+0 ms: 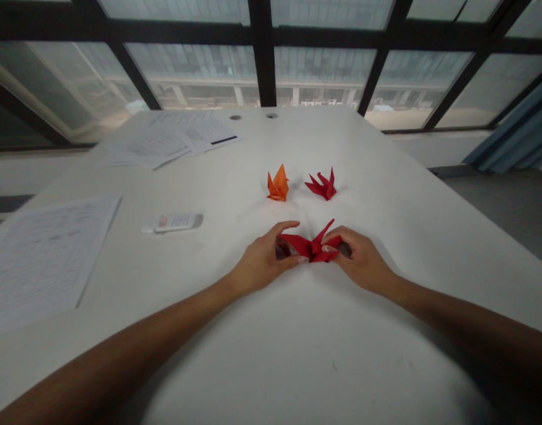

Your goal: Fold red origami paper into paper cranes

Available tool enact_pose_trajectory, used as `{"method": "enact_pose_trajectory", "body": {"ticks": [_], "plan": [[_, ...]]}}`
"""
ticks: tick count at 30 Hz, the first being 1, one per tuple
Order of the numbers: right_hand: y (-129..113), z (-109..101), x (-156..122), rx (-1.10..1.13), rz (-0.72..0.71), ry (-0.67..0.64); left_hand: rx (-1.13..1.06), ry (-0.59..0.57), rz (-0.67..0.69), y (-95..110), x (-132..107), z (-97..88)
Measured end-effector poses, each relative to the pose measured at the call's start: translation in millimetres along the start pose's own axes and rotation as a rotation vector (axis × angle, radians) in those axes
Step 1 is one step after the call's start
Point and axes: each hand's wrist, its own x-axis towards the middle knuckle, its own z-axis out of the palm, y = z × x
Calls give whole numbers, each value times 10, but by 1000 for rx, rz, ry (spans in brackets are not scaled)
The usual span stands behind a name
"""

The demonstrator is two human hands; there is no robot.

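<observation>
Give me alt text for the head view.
A right hand pinches a red folded paper figure over a white table, the left hand opposite. Beyond are an orange figure and another red figure; left, papers and a remote-like device.

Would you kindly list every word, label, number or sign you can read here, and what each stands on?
None is readable.
Far-left printed sheets: print too small and blurred.
Near-left sheet: lines too blurred.
White remote control: markings too small.
Held red origami crane: no writing visible.
</observation>
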Motion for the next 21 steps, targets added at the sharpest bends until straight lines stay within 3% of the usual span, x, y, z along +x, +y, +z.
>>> {"method": "enact_pose_trajectory", "body": {"ticks": [7,15,21], "plan": [[55,13,-19,36,-25,45,3,-4,13,1,1,9],[66,27,-48,-125,-233,96,116,-32,1,57,-20,-9],[63,51,-82,72,-68,57,-122,66,-1,38,30,7]]}}
